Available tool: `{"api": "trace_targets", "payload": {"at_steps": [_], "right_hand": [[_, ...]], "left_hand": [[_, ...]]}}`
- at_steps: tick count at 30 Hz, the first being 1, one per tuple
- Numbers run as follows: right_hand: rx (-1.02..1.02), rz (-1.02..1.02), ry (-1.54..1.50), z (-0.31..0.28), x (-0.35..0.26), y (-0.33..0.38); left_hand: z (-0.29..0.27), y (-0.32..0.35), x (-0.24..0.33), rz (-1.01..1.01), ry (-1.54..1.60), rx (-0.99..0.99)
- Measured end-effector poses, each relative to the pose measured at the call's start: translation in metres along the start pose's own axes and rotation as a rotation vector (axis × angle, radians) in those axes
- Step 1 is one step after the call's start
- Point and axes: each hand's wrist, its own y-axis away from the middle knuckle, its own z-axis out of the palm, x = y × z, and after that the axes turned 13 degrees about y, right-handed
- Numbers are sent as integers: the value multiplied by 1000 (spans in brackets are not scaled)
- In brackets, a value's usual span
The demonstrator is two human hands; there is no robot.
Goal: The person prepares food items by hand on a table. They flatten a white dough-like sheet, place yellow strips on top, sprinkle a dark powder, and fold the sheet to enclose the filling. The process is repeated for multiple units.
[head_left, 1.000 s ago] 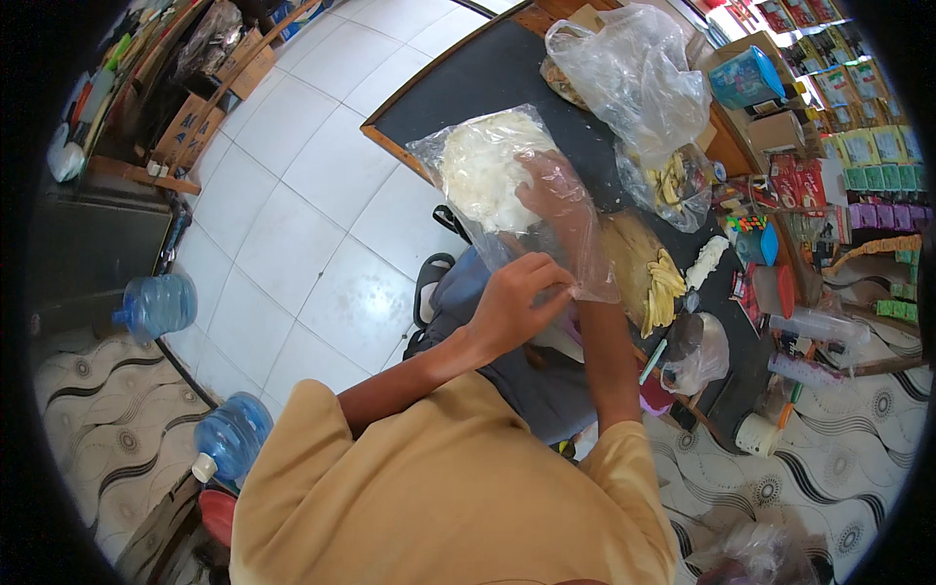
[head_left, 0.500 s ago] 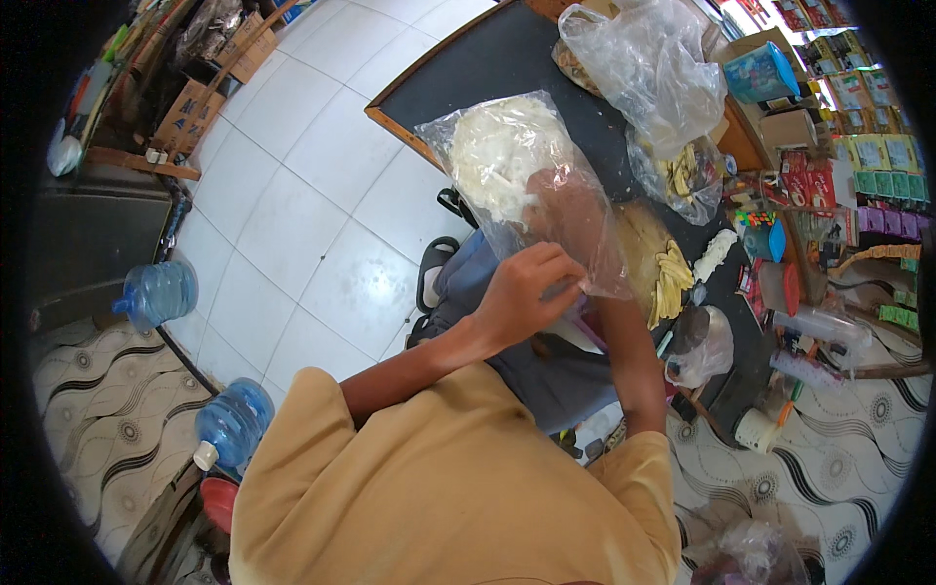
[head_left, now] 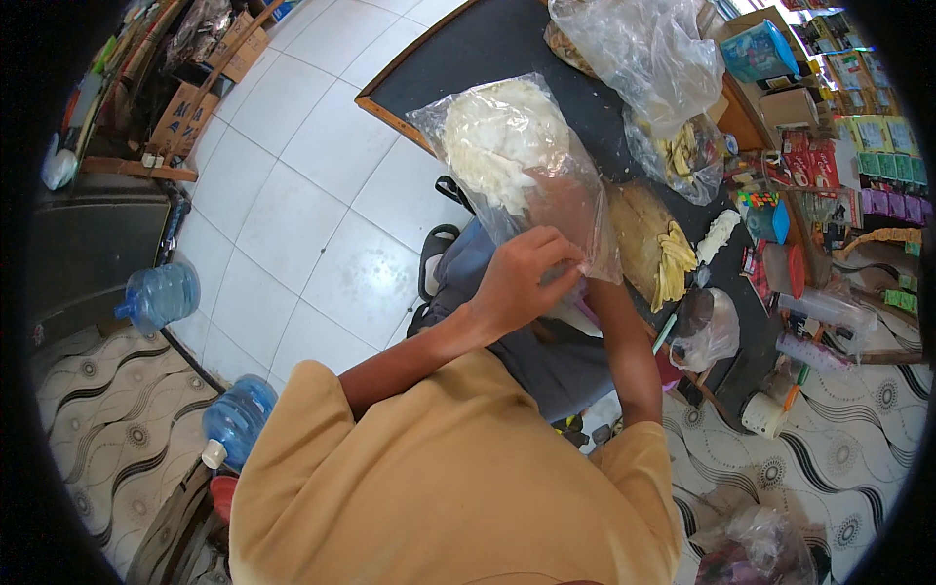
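A clear plastic bag holding a lumpy, soft-looking white mass rests over the near left edge of a black tabletop. My left hand is closed in a pinch on the bag's near rim, by the opening. Through that opening goes my right forearm, and my right hand shows through the plastic. It is up against the near side of the white mass; its fingers are blurred and partly hidden. Just right of the bag, yellow strips lie on a brown wooden board.
On the black table are a large crumpled clear bag, a bag of yellow pieces, a white peeled piece and a knotted plastic bag. Packets and boxes crowd the right. Blue water jugs stand left on the floor.
The view has shifted slightly, and the scene sits a little higher. Inside the bag my right hand has moved slightly against the white mass, whose shape differs a little. My left hand keeps its pinch.
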Motion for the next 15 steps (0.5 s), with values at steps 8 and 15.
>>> {"api": "trace_targets", "payload": {"at_steps": [8,15], "right_hand": [[139,18,-432,11,28,-1],[283,-127,-521,28,48,15]], "left_hand": [[3,-1,1,12,-10,7],[2,-5,5,15,-35,4]]}}
